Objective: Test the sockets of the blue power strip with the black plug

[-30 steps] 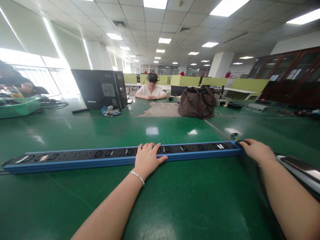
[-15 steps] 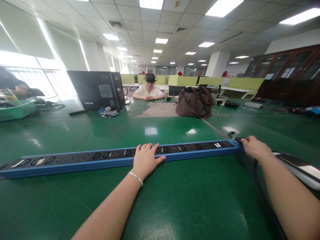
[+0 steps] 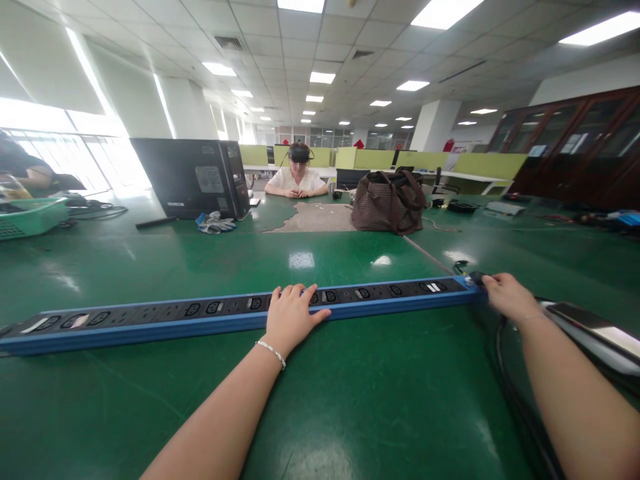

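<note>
A long blue power strip point(image 3: 175, 327) with a black socket face lies across the green table. My left hand point(image 3: 294, 315) is laid over its middle, fingers reaching across the sockets and thumb along the near side. At the right end of the strip, my right hand point(image 3: 510, 295) is closed around a black cable fitting point(image 3: 477, 278), mostly hidden by the fingers. A thick black cable point(image 3: 505, 373) runs down from near that hand toward the lower right. Small loose wires point(image 3: 460, 267) stick up just behind the strip's end.
A phone-like device point(image 3: 595, 327) lies by my right forearm. Farther back stand a black computer case point(image 3: 187, 177), gloves point(image 3: 216, 223), a brown bag point(image 3: 387, 203) and a green basket point(image 3: 35, 220). One person point(image 3: 297, 179) sits across the table, another point(image 3: 23, 167) at far left.
My right hand has shifted very slightly, still at the strip's end, and the black cable below it has swung a little left. My left hand stays put on the strip.
</note>
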Demonstrator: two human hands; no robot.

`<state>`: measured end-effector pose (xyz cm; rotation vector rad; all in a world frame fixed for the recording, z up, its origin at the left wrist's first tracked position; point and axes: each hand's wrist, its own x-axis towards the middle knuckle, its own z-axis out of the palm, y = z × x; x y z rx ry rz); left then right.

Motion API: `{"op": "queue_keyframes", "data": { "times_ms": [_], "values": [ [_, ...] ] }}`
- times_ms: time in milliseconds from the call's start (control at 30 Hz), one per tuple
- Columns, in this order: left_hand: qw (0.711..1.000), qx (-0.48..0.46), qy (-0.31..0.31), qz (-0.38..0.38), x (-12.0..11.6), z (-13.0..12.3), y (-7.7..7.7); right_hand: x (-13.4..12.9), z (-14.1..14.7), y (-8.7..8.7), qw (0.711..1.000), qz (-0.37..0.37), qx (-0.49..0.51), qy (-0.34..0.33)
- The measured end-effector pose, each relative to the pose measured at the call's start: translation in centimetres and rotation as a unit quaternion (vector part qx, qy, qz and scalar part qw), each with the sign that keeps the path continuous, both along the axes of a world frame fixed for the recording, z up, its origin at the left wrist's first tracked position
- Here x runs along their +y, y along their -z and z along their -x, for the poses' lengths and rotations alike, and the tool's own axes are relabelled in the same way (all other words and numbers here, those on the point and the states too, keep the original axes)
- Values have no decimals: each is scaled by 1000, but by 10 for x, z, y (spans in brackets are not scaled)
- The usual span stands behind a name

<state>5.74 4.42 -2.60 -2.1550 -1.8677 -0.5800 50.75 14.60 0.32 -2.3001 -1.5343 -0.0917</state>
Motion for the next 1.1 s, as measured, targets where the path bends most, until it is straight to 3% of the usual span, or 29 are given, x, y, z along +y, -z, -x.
{"op": "queue_keyframes", "data": {
  "times_ms": [133,333,633,867,1100],
  "values": [
    [1000,2,0,-4,0,0,0,-16,27,-12,995,-38,77,44],
    [1000,5,-1,-1,0,0,-1,-23,66,-30,995,-48,88,-16],
    [1000,10,-4,19,-1,0,-4,-18,70,-26,996,-12,69,-60],
    [1000,6,-8,30,-2,-1,-6,-25,104,-33,987,27,78,-134],
    [1000,9,-6,25,-2,-1,-6,-27,123,-29,982,46,17,-182]
  ]
}}
